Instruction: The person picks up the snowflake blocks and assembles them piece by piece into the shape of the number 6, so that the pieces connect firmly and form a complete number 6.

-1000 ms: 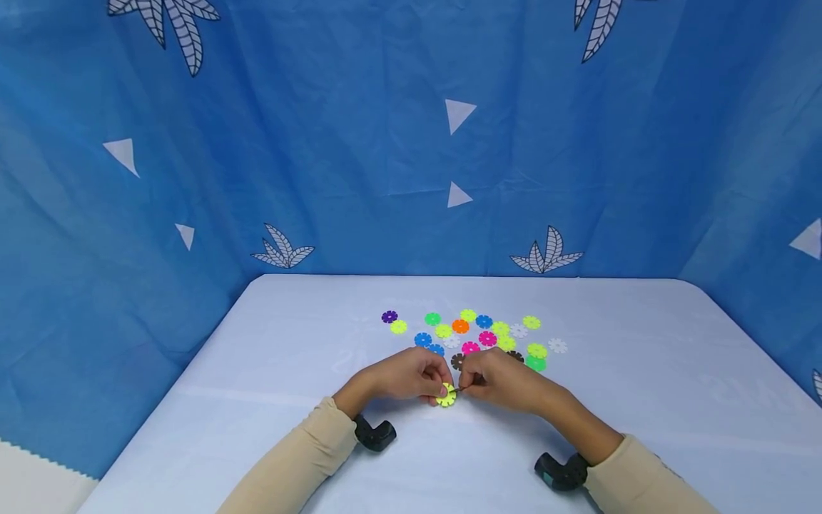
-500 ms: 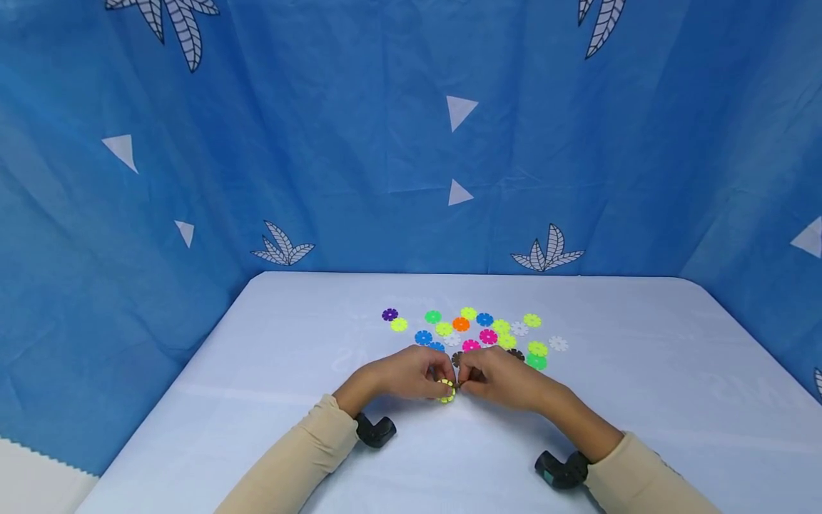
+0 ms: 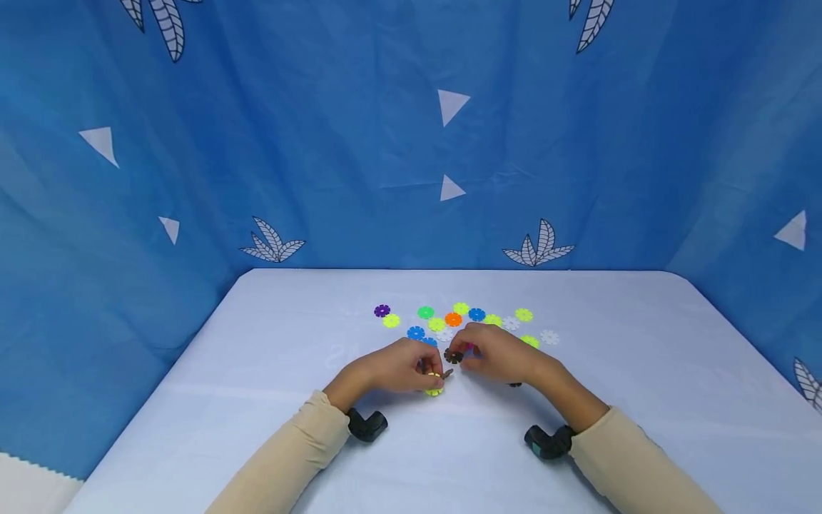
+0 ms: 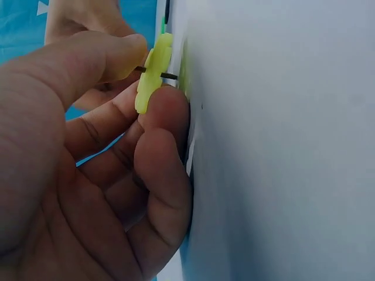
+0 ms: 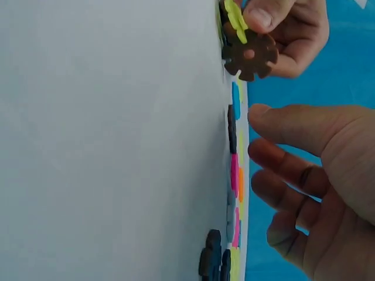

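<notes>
My left hand pinches a yellow notched disc between thumb and fingers. A brown notched disc is slotted into the yellow one, crosswise to it. To the right, my right hand hovers low over the table, thumb and fingers apart and nothing between them in the right wrist view. Just at its fingertips, another brown disc lies flat on the table. In the left wrist view, the yellow disc is edge-on with a thin dark edge crossing it.
Several notched discs lie behind the hands on the white table, among them a purple disc, an orange disc and a clear disc. A dark piece shows below my right hand. A blue curtain hangs behind.
My right hand has let go of the brown disc joined to the yellow one and moved away toward the loose discs. The left hand still holds the joined pair. The head view has shifted slightly.
</notes>
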`<control>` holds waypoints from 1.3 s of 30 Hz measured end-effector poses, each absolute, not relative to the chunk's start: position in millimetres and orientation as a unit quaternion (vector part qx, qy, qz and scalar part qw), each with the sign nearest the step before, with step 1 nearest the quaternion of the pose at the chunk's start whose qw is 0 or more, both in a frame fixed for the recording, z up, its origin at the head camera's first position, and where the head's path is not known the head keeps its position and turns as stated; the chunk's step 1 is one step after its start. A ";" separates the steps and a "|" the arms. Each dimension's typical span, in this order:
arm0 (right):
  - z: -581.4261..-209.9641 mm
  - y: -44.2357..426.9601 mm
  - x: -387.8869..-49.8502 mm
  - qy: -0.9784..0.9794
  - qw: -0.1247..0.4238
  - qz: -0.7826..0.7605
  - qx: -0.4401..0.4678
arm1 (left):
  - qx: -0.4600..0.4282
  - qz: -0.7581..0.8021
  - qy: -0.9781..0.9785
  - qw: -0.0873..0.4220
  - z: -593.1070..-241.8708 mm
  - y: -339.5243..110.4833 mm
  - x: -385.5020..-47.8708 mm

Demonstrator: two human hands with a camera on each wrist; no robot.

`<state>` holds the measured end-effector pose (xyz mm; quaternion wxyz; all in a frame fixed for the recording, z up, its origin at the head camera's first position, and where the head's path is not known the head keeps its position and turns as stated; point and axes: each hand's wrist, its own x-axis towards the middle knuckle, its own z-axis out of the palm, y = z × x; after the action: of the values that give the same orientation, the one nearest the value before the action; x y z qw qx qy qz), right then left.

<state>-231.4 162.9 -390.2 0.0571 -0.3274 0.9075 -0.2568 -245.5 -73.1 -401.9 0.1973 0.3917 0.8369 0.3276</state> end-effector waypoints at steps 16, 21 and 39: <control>-392.9 158.3 -245.5 0.928 0.064 -0.214 -0.299 | 0.382 0.338 0.835 0.206 -403.4 -76.3 -247.6; -395.0 159.5 -243.0 0.929 0.054 -0.222 -0.291 | 0.384 0.340 0.834 0.204 -403.8 -75.3 -247.8; -398.2 167.3 -241.1 0.880 0.127 -0.406 -0.213 | 0.396 0.329 0.835 0.191 -401.7 -76.1 -246.9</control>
<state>-241.1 167.3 -398.2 0.1266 -0.2126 0.8795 -0.4065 -246.9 -76.1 -401.7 0.1915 0.3961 0.8355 0.3293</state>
